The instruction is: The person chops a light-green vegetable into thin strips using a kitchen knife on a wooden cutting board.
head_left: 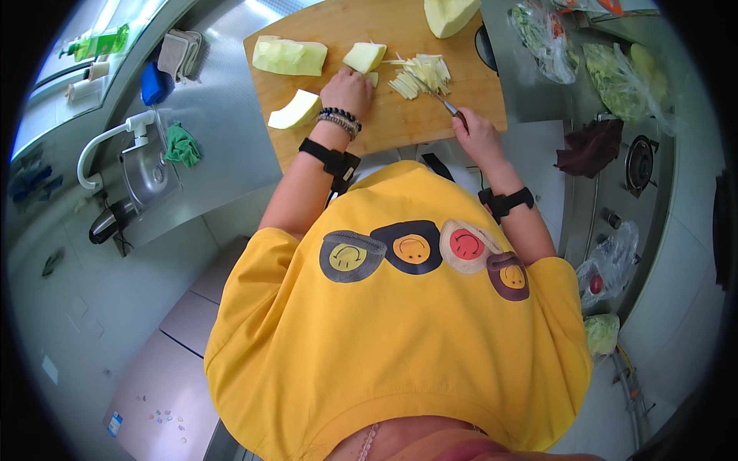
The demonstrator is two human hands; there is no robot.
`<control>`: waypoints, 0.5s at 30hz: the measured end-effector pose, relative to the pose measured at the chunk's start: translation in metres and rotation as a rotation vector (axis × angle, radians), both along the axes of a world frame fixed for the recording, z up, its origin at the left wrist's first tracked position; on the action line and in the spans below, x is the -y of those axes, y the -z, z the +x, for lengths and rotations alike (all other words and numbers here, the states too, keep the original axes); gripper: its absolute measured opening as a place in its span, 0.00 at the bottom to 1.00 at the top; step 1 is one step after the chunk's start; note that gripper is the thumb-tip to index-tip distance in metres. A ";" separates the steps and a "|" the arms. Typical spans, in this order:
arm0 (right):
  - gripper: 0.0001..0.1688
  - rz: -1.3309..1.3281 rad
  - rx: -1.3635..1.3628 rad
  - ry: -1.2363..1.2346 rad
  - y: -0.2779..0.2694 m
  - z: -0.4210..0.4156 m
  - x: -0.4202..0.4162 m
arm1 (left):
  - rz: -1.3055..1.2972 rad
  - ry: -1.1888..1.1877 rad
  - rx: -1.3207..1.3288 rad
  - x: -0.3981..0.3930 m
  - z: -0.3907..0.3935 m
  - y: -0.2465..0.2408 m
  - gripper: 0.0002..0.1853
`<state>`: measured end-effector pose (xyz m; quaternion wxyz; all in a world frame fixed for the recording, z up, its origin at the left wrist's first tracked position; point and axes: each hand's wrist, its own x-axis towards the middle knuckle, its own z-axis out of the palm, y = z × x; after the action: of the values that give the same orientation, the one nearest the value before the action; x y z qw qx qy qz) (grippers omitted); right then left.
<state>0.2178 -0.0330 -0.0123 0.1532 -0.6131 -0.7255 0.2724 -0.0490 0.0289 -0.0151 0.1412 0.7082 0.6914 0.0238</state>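
My right hand (477, 135) grips the handle of a kitchen knife (445, 102), whose blade reaches into a pile of pale green vegetable strips (425, 75) on a wooden cutting board (398, 121). On the same board, my left hand (347, 91) rests with its fingertips by a peeled pale green chunk (365, 56) and a small piece; whether it grips either cannot be told. A larger peeled piece (290, 56) lies at the board's upper left, a curved wedge (295, 109) lies left of my left wrist, and another big piece (451, 16) is at the top right.
Left are a steel sink (151, 173) with a white faucet (112, 135), a green cloth (182, 145) and folded cloths (180, 55). Plastic bags of vegetables (625, 80), a dark cloth (591, 148) and a gas burner (640, 164) are on the right.
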 end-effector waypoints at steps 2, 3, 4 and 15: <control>0.12 -0.022 -0.043 -0.030 -0.004 0.009 -0.002 | 0.028 -0.058 -0.012 -0.001 0.008 0.009 0.16; 0.12 -0.032 -0.045 -0.048 -0.009 0.009 -0.001 | 0.041 -0.085 -0.004 -0.001 0.011 0.011 0.18; 0.13 -0.042 -0.047 -0.069 -0.012 0.010 0.001 | 0.068 -0.102 0.034 0.000 0.010 0.016 0.21; 0.11 -0.098 0.068 -0.140 -0.005 -0.007 -0.004 | -0.002 -0.404 0.226 -0.006 0.004 0.029 0.20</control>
<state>0.2108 -0.0285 -0.0074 0.0788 -0.5766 -0.7572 0.2965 -0.0454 0.0354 -0.0438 0.2108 0.5480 0.7989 0.1303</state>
